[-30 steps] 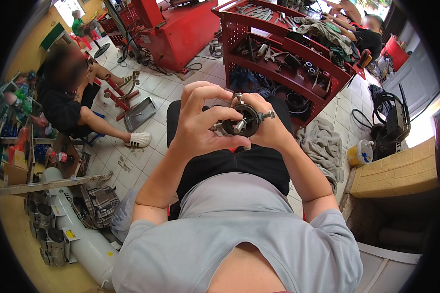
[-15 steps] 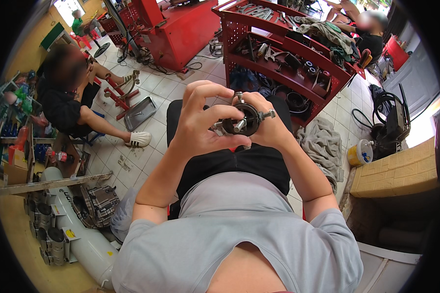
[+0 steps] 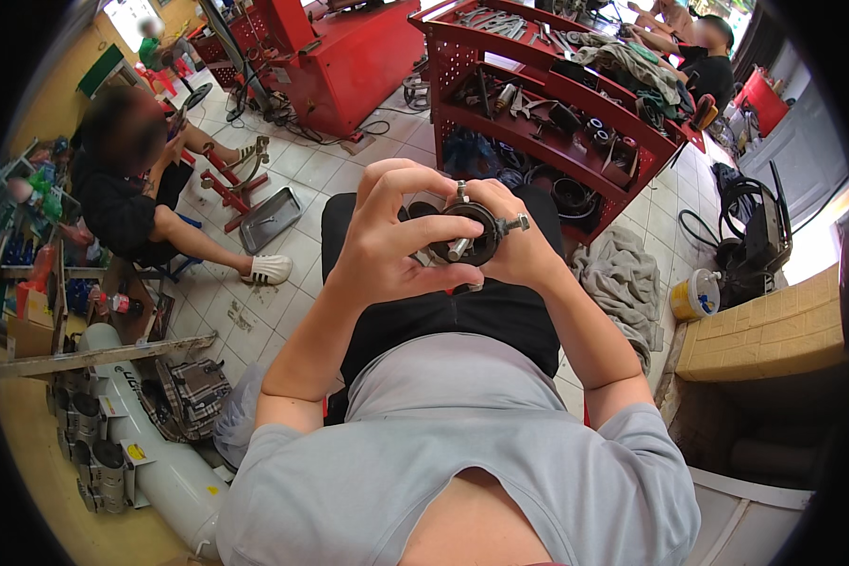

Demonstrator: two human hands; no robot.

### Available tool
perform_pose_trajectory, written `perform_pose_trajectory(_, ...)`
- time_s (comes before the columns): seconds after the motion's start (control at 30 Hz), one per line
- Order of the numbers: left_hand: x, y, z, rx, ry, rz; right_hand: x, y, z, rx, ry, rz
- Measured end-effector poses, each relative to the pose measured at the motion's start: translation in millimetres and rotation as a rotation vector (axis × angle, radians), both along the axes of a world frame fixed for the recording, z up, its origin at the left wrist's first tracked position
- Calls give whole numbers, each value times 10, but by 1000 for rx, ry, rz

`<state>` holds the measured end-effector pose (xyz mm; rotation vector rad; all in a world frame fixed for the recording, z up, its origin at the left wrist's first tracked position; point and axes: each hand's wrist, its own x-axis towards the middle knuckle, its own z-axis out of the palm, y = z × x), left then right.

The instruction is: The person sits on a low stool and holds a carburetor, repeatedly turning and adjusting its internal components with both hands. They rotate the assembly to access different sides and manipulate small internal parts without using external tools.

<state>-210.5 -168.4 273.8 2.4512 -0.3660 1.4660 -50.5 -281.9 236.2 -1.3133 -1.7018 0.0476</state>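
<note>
Between my hands, above my lap, is a dark round metal part with bolts sticking out of its rim and a bright pin at its middle. My right hand wraps round its far right side and holds it. My left hand curls round the near left side, with the index fingertip on the part's face and the thumb at its lower edge. One bolt points right, and another bolt stands up by my left fingers. The part's underside is hidden.
A red tool cart with wrenches and rags stands ahead. A grey cloth and white bucket are on the right. To the left sit a person, a grey tray and a red stand. A white cylinder lies lower left.
My left index finger has shifted slightly right across the part's face, and the part has turned a little. My right hand keeps its hold.
</note>
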Motion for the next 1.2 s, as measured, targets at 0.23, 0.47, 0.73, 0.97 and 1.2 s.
perform_pose_trajectory(0.23, -38, 0, 32, -40, 31, 36, -7, 8, -36, 10, 6, -28)
perform_pose_trajectory(0.47, -21, 17, 38, -16, 38, 20, -3, 16, -32, -5, 2, -23)
perform_pose_trajectory(0.73, -29, 5, 35, -56, 60, 18, 9, 6, -24, -17, 1, -15)
perform_pose_trajectory(0.97, -24, 0, 35, -73, 53, 9, 14, 17, -60, 2, 8, -20)
perform_pose_trajectory(1.2, 5, 26, 5, -15, 32, -35, 7, 3, -20, 4, 0, -11)
